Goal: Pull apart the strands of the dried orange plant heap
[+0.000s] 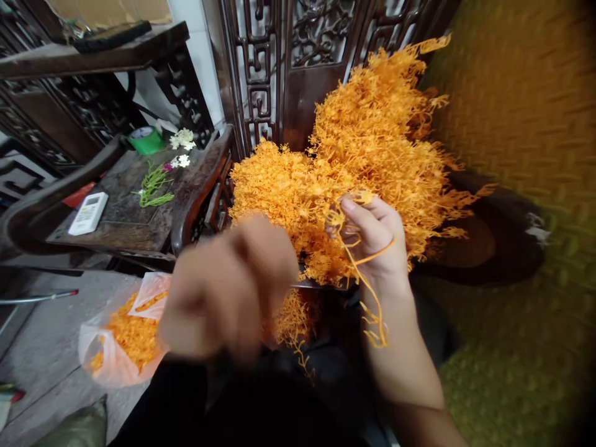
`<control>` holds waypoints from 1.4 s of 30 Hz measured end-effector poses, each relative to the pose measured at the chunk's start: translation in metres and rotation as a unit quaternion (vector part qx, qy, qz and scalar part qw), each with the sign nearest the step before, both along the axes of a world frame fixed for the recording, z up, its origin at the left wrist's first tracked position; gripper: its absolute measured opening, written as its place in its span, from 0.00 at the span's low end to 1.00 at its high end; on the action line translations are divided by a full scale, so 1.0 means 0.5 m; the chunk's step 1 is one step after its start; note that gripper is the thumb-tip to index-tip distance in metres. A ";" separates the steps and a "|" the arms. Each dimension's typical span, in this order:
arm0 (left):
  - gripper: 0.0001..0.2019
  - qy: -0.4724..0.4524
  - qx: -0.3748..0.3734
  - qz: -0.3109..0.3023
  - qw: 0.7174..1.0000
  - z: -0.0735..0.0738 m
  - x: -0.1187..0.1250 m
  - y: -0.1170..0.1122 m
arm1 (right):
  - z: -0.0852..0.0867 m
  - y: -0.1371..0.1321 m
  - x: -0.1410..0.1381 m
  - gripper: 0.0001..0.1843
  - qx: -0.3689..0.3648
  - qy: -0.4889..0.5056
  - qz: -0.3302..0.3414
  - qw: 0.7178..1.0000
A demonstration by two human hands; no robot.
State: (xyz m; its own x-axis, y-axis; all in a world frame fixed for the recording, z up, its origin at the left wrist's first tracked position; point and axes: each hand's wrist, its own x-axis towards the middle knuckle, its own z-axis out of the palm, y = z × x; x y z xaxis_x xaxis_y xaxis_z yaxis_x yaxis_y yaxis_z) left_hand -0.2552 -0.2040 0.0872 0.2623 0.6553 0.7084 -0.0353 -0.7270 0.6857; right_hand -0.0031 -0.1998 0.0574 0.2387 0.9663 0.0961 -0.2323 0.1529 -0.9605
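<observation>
A big heap of orange flower strands (372,149) lies in front of me, over my lap. My right hand (372,239) is closed at its near edge, pinching a thin orange strand (367,279) that loops round the hand and hangs down past the wrist. My left hand (228,288) is smeared by motion in front of the heap's left side; its fingers cannot be made out. A dark thin object shows just below the heap between the hands.
A plastic bag (118,338) with orange bits lies on the floor at lower left. On the dark wooden chair seat (130,217) are a white remote (88,213), green stems (153,186), white flowers (182,139) and a green tape roll (145,140). A carved wooden screen (279,68) stands behind.
</observation>
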 end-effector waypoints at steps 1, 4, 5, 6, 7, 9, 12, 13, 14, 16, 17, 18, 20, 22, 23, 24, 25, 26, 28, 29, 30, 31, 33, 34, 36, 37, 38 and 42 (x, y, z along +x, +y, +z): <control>0.15 -0.071 -0.038 0.024 0.996 -0.008 0.026 0.042 | 0.002 0.001 -0.001 0.19 -0.001 0.013 0.009 1.000; 0.14 -0.099 -0.173 0.046 0.979 -0.052 0.097 0.144 | 0.004 0.002 -0.007 0.20 -0.010 0.038 0.062 0.997; 0.16 -0.053 -0.228 -0.008 0.972 -0.067 0.112 0.163 | 0.002 0.003 -0.011 0.20 -0.015 0.044 0.081 0.996; 0.18 -0.021 -0.265 -0.067 0.962 -0.081 0.124 0.174 | 0.000 0.003 -0.016 0.20 -0.019 0.051 0.095 0.994; 0.20 0.004 -0.286 -0.117 0.951 -0.091 0.133 0.177 | -0.004 0.004 -0.021 0.21 -0.023 0.060 0.108 0.992; 0.20 0.016 -0.287 -0.173 0.942 -0.101 0.144 0.169 | -0.014 0.008 -0.033 0.20 -0.029 0.080 0.126 0.988; 0.15 -0.025 -0.246 -0.146 0.958 -0.101 0.156 0.152 | -0.030 0.017 -0.042 0.19 -0.015 0.097 0.108 0.989; 0.14 -0.047 -0.240 -0.129 0.961 -0.099 0.159 0.149 | -0.033 0.019 -0.042 0.20 0.002 0.093 0.085 0.992; 0.14 -0.068 -0.241 -0.115 0.961 -0.098 0.161 0.148 | -0.036 0.021 -0.040 0.22 0.024 0.083 0.058 0.995; 0.15 -0.093 -0.266 -0.103 0.954 -0.096 0.161 0.147 | -0.035 0.021 -0.032 0.26 0.061 0.034 0.015 0.997; 0.15 -0.094 -0.285 -0.105 0.948 -0.094 0.159 0.147 | -0.032 0.018 -0.026 0.27 0.071 0.004 0.008 0.997; 0.15 -0.089 -0.305 -0.111 0.942 -0.092 0.157 0.146 | -0.029 0.015 -0.021 0.25 0.076 -0.025 0.012 0.997; 0.15 -0.084 -0.340 -0.134 0.927 -0.086 0.152 0.143 | -0.022 0.008 -0.011 0.16 0.088 -0.070 0.023 0.993; 0.14 -0.085 -0.366 -0.158 0.913 -0.077 0.149 0.137 | -0.018 0.003 -0.004 0.07 0.117 -0.097 0.015 0.988; 0.13 -0.084 -0.376 -0.166 0.908 -0.072 0.148 0.134 | -0.017 0.002 -0.002 0.05 0.132 -0.108 0.008 0.985; 0.13 -0.080 -0.385 -0.172 0.903 -0.067 0.148 0.131 | -0.017 0.002 -0.001 0.05 0.144 -0.121 0.002 0.982; 0.12 -0.076 -0.395 -0.176 0.898 -0.062 0.148 0.129 | -0.017 0.002 0.001 0.06 0.154 -0.136 -0.004 0.979; 0.12 -0.075 -0.406 -0.180 0.893 -0.058 0.148 0.127 | -0.018 0.002 0.002 0.07 0.162 -0.157 -0.009 0.974; 0.14 -0.082 -0.425 -0.191 0.881 -0.052 0.147 0.123 | -0.019 0.004 0.005 0.08 0.173 -0.213 -0.024 0.961; 0.15 -0.089 -0.433 -0.193 0.876 -0.050 0.146 0.122 | -0.020 0.004 0.006 0.08 0.177 -0.239 -0.033 0.954; 0.16 -0.095 -0.439 -0.194 0.872 -0.048 0.145 0.121 | -0.020 0.005 0.007 0.08 0.180 -0.257 -0.039 0.949; 0.16 -0.097 -0.442 -0.193 0.871 -0.047 0.144 0.120 | -0.020 0.006 0.009 0.08 0.184 -0.267 -0.039 0.945; 0.17 -0.090 -0.444 -0.189 0.871 -0.046 0.141 0.119 | -0.021 0.009 0.011 0.06 0.189 -0.267 -0.025 0.945; 0.18 -0.083 -0.445 -0.189 0.872 -0.046 0.139 0.119 | -0.021 0.010 0.013 0.05 0.191 -0.260 -0.013 0.947; 0.18 -0.066 -0.443 -0.189 0.874 -0.047 0.137 0.120 | -0.023 0.012 0.015 0.05 0.175 -0.231 0.014 0.957; 0.18 -0.058 -0.441 -0.186 0.876 -0.048 0.136 0.120 | -0.023 0.012 0.017 0.06 0.157 -0.213 0.024 0.964; 0.18 -0.047 -0.441 -0.183 0.877 -0.049 0.135 0.120 | -0.023 0.012 0.020 0.07 0.137 -0.195 0.030 0.971; 0.19 0.006 -0.446 -0.188 0.875 -0.053 0.132 0.120 | -0.015 0.007 0.040 0.08 0.106 -0.170 0.048 0.979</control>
